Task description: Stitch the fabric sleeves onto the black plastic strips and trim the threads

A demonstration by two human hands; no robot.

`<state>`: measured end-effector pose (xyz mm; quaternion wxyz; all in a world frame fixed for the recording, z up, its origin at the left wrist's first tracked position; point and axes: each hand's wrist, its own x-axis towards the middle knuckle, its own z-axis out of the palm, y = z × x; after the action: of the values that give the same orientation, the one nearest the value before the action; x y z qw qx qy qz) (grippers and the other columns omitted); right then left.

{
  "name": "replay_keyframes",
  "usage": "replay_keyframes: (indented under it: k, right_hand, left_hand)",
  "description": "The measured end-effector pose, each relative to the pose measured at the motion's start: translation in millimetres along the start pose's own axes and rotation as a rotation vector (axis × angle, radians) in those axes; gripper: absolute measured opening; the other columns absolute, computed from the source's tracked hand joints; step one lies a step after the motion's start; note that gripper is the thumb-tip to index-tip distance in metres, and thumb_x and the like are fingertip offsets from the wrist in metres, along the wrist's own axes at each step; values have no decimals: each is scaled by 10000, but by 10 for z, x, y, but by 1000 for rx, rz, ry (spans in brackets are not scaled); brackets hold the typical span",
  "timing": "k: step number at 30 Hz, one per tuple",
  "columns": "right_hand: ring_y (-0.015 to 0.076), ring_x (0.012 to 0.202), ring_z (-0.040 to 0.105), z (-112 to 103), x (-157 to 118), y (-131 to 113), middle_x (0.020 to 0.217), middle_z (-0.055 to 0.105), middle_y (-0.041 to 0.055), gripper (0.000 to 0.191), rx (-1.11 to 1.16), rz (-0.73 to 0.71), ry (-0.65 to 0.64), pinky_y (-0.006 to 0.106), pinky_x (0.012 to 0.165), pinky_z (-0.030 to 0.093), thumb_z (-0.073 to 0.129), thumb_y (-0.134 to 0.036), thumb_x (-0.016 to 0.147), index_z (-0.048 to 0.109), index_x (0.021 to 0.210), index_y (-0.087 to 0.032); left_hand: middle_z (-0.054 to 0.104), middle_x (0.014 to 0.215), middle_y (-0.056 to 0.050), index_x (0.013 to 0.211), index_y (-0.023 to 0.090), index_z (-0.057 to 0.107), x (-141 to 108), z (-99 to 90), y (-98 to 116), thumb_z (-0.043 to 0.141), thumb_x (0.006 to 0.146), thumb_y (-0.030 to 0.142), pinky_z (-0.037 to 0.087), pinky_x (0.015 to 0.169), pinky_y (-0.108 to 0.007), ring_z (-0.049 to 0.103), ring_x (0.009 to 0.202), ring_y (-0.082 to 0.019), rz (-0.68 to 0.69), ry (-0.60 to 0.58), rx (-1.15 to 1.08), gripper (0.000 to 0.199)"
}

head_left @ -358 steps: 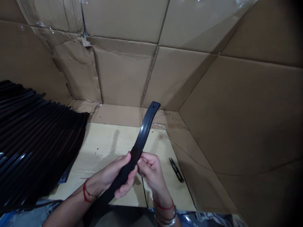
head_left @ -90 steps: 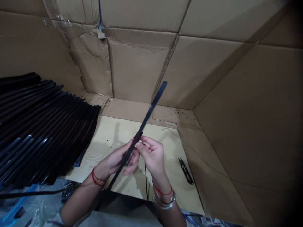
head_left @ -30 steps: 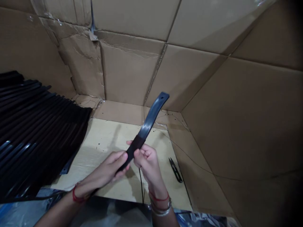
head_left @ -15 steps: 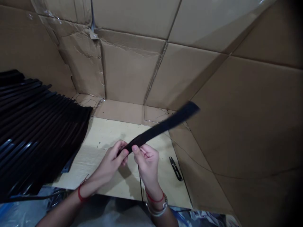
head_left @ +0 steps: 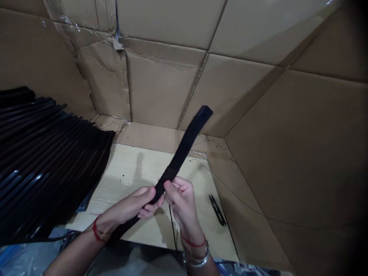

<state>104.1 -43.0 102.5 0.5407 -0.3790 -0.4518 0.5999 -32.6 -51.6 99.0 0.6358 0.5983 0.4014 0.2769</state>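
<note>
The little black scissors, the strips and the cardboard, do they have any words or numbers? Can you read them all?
No words or numbers can be read.
Scissors: any marks are too small to read.
Held strip: none seen.
Pile of strips: too dark to be sure.
Cardboard walls: none seen.

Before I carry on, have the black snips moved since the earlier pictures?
No; the black snips lie just inside the right edge of the pale board, as before.
</note>
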Motion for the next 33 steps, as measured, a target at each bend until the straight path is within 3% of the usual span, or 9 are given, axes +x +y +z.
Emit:
replay_keyframes:
  k: [5, 9, 13, 17, 21, 22, 26, 30, 33]
  right_hand:
    - [53, 404, 309, 12, -5, -25, 489, 418, -55, 327, -38, -89, 86, 190, 385, 246, 729, -446, 768, 697, 797, -122]
    - [30, 407, 160, -30, -5, -6, 481, 309, -89, 397, 84, 44, -59, 189, 382, 129, 711, -471, 785, 710, 939, -105]
    - [37, 426, 195, -13, -29, 35, 525, 373, -69, 326, 62, -50, 81, 191, 391, 146, 719, -432, 787, 680, 902, -129]
    - [36, 415, 188, 10, -66, 27, 474, 306, -87, 353, 51, -7, 8, 194, 391, 160, 724, -405, 787, 538, 625, -152]
    - [44, 423, 190, -4, -61, 4, 475, 278, -90, 345, -35, -135, 132, 199, 391, 160, 706, -432, 800, 580, 653, -146]
    - [44, 421, 177, -14, -53, 2, 479, 278, -92, 322, -23, -105, 92, 198, 387, 143, 713, -444, 789, 627, 724, -140]
    - [46, 399, 210, -35, -23, 17, 489, 360, -83, 362, 33, -6, 6, 196, 373, 163, 751, -435, 743, 693, 944, -140]
    - [104, 507, 474, -20, -24, 16, 591, 547, -17, 291, -18, -120, 171, 213, 446, 367, 763, -381, 731, 699, 898, -152]
    - [111, 484, 500, -16, -40, -18, 551, 559, -11, 247, -43, -48, 15, 219, 444, 385, 757, -375, 734, 677, 747, -142]
  left_hand:
    - [480, 604, 14, 718, 186, 465, 6, 45, -25, 358, 923, 550, 313, 531, -219, 427, 550, -108, 105, 403, 176, 432]
    - [436, 498, 43, 775, 187, 493, -31, 86, 2, 240, 927, 598, 312, 474, -222, 399, 444, -109, -21, 150, -22, 506]
    - [562, 732, -19, 931, 190, 515, -35, 82, 25, 476, 870, 556, 377, 600, -245, 517, 663, -155, 114, 415, 217, 373]
    - [435, 586, 35, 858, 186, 503, -46, 66, 30, 313, 914, 591, 344, 506, -227, 399, 500, -107, 4, 77, 4, 451]
    - [506, 681, 2, 824, 184, 498, -21, 94, 14, 446, 884, 567, 364, 567, -225, 460, 619, -119, 127, 460, 195, 391]
    - [498, 663, 4, 794, 186, 488, -9, 102, 5, 420, 889, 580, 353, 549, -224, 449, 598, -117, 107, 480, 201, 412]
    - [415, 548, 46, 803, 195, 467, 32, 108, -15, 276, 908, 626, 318, 471, -227, 375, 463, -107, -9, 185, 32, 484]
    - [552, 758, -30, 927, 182, 513, 22, 86, 19, 380, 906, 576, 358, 607, -251, 493, 680, -153, 173, 482, 307, 417]
    - [483, 619, 2, 838, 170, 532, -8, 76, 30, 202, 921, 619, 329, 537, -238, 435, 551, -127, 5, 170, 105, 563]
